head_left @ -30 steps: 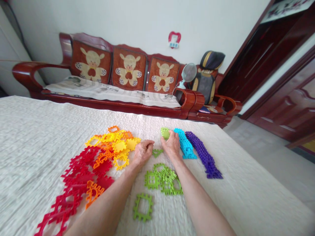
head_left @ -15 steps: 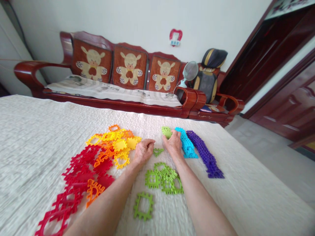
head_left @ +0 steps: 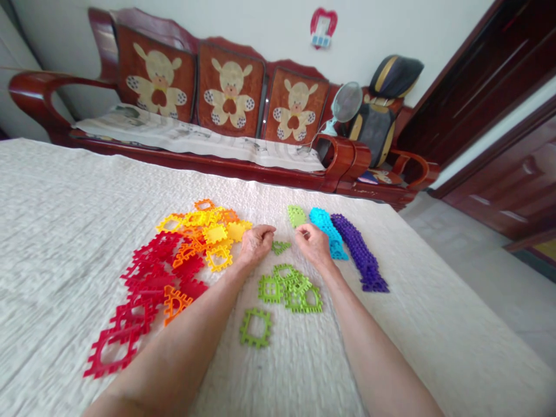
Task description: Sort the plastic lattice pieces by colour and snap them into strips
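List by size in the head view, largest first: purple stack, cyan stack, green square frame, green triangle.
Purple stack, cyan stack, green square frame, green triangle. The frame is nearer the camera, so those two are unsure.

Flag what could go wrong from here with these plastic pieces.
The right hand sits close to the overlapping cyan row, so a knock could spill it into the purple row beside it. The left hand is beside the yellow pile, where a brush might mix it with the red pieces.

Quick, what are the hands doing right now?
Left hand: closed, nothing visible in it.
Right hand: closed, nothing visible in it.
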The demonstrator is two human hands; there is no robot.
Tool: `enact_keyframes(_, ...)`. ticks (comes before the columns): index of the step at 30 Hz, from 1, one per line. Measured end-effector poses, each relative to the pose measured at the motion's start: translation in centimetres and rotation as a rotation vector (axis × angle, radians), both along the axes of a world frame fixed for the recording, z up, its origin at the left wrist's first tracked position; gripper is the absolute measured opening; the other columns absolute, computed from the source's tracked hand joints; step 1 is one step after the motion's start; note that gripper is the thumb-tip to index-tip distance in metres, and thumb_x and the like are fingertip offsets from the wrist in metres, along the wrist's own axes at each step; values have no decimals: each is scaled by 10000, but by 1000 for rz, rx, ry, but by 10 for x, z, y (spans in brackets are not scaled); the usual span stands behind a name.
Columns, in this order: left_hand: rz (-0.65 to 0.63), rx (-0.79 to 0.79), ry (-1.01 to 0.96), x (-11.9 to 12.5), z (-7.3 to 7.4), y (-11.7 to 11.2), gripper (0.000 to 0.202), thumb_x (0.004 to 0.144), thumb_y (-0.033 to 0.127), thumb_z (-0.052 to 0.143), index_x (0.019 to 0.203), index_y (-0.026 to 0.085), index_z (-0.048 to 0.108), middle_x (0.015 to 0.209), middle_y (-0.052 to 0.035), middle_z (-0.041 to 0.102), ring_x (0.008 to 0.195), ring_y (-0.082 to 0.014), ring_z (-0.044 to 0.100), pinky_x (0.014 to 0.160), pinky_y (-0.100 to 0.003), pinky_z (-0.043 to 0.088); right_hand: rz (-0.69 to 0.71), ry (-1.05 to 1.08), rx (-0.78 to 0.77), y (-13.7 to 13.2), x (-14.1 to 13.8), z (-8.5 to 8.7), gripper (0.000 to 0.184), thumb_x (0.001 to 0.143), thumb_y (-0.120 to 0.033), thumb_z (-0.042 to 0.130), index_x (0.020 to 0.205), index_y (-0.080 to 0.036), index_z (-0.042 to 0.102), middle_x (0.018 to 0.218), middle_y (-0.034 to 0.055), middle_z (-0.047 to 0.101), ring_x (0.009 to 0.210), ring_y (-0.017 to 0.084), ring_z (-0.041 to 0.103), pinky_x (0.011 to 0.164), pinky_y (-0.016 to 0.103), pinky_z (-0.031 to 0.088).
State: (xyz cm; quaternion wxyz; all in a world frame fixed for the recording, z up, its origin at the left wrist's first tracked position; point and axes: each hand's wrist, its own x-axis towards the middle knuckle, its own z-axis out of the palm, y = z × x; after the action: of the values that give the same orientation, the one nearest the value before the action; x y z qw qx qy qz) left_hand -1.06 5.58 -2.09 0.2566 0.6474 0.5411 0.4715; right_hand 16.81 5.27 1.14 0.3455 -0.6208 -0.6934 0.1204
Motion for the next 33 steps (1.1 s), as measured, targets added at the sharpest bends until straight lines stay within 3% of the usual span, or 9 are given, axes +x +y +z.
enact_keyframes(3, -2, -22, 3, 0, 4, -1, 272, 793, 142, 511, 938, 165, 740, 879, -48, 752, 804, -164, 690, 812, -267, 534, 233, 11, -222, -26, 6, 7, 141, 768, -301, 518, 741, -196, 609, 702, -10, 624, 663, 140, 563, 628, 243, 412)
enact_keyframes(6, 0, -32, 9, 0, 5, -2, 280, 804, 152, 501, 952, 167, 738, 893, -44, 753, 815, -160, 691, 814, -259, 533, 313, -35, -366, -47, 7, 14, 156, 772, -336, 562, 762, -193, 623, 673, -17, 620, 620, 122, 546, 566, 222, 379)
enact_keyframes(12, 4, -26, 7, -1, 0, 0, 284, 800, 168, 498, 957, 170, 735, 915, -36, 752, 827, -154, 687, 805, -239, 528, 295, -180, -354, -59, -2, 19, 130, 709, -298, 635, 785, -192, 641, 642, -21, 621, 576, 112, 521, 538, 224, 326)
enact_keyframes(18, 8, -29, 3, -1, -2, 2, 285, 793, 181, 500, 953, 171, 735, 911, -35, 751, 832, -157, 683, 800, -239, 526, 293, -199, -331, -59, -5, 18, 84, 678, -209, 577, 710, -191, 652, 606, -34, 600, 551, 107, 496, 540, 233, 305)
enact_keyframes(22, 3, -32, -9, -1, -1, 1, 288, 791, 187, 499, 957, 164, 734, 908, -41, 751, 839, -162, 684, 810, -246, 526, 233, -59, -315, -55, -3, 13, 94, 679, -248, 553, 695, -191, 627, 608, -43, 583, 557, 106, 486, 539, 228, 316)
enact_keyframes(28, -5, -38, -24, -1, 1, -1, 288, 796, 205, 497, 954, 161, 734, 888, -51, 750, 843, -172, 687, 810, -261, 533, -115, 114, -224, -43, 2, -1, 172, 671, -361, 568, 701, -194, 592, 578, -42, 562, 529, 120, 475, 548, 244, 348)
enact_keyframes(33, -9, -43, -15, -1, 3, -1, 287, 789, 188, 493, 940, 160, 736, 886, -51, 752, 822, -171, 689, 801, -264, 536, -140, 154, -193, -38, 7, -5, 197, 660, -395, 592, 670, -204, 546, 582, -41, 546, 544, 129, 478, 557, 251, 357)
